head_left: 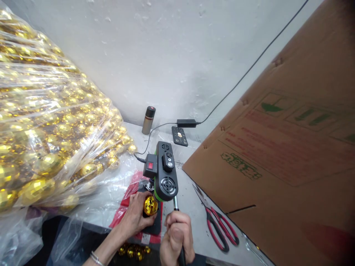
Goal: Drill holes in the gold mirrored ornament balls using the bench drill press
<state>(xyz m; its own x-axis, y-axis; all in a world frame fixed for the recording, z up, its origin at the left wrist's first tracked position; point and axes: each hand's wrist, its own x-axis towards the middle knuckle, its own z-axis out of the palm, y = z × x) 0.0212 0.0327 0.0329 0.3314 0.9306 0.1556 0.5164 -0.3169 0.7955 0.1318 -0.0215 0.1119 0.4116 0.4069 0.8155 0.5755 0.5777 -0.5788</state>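
A gold faceted ball (150, 205) sits over the black base of a small bench machine (166, 170), with my left hand (134, 216) wrapped round its left and front sides. The machine has a black top with round vents and a red switch on its side box. My right hand (178, 238) is closed around the black handle of a metal lever (175, 203) at the machine's front right. Red plastic sheeting (119, 215) lies beneath the base.
A large clear bag of gold balls (55, 122) fills the left. A cardboard box (277, 155) stands at the right, with red-handled scissors (219, 225) beside it. Behind are a bottle (148, 120), a phone (179, 136) and a power adapter (186, 123). Small gold balls (134, 252) lie below the table edge.
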